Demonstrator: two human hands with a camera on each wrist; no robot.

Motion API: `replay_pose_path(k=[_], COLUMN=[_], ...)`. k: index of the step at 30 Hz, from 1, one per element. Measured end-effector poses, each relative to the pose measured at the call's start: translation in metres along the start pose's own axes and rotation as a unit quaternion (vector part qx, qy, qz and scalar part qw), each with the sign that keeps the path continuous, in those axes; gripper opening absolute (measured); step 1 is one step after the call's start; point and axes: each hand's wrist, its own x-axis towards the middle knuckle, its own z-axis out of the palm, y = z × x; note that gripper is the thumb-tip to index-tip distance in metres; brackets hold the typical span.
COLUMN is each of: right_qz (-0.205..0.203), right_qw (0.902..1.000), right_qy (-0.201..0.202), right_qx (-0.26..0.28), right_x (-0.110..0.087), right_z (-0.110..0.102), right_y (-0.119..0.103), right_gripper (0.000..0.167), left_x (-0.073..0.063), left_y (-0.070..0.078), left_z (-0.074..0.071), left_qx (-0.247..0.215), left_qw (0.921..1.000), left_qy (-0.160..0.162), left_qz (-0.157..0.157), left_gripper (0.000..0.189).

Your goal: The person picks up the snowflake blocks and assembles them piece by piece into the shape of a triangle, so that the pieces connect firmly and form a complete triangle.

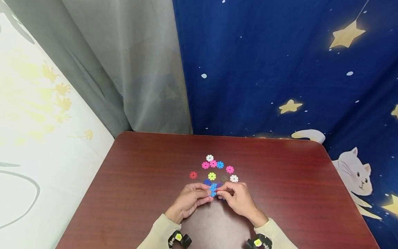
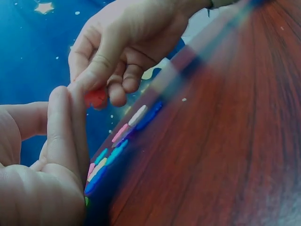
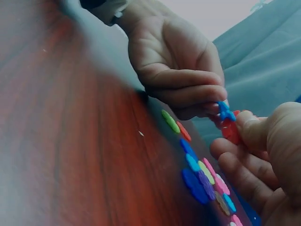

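Both hands meet above the near part of the table, their fingertips close together. My left hand (image 1: pixel 194 197) pinches a light blue notched disc (image 3: pixel 225 110) between thumb and fingers. Between the thumb and fingers of my right hand (image 1: pixel 237 197) is a red notched disc (image 2: pixel 96 98). In the right wrist view the red disc touches or overlaps the blue one; whether their notches interlock, I cannot tell. Fingers hide part of both discs. Just beyond the hands lie a yellow-green disc (image 1: pixel 211 176), a brown disc (image 1: pixel 223 178) and a dark blue disc (image 1: pixel 207 182).
More loose notched discs lie on the brown table (image 1: pixel 140 173): a red disc (image 1: pixel 193 175) to the left, a white disc (image 1: pixel 234 178) to the right, and several pink, white and blue ones farther back. Curtains (image 1: pixel 248 69) hang behind the table's far edge.
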Motion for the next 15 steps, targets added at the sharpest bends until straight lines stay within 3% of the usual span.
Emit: replay_pose_path(k=[8, 15], right_qz=[0.058, 0.062], right_qw=[0.9952, 0.9825], right_qy=[-0.025, -0.112], right_qx=[-0.074, -0.135], right_x=[0.002, 0.002], right_z=[-0.019, -0.031], right_y=[0.002, 0.011], right_gripper=[0.013, 0.025], left_x=[0.002, 0.002], left_y=[0.002, 0.003], left_z=[-0.003, -0.007], left_qx=[0.003, 0.005], left_qw=[0.9998, 0.9998], left_qy=[0.001, -0.006], left_qz=[0.018, 0.019], left_gripper=[0.023, 0.028])
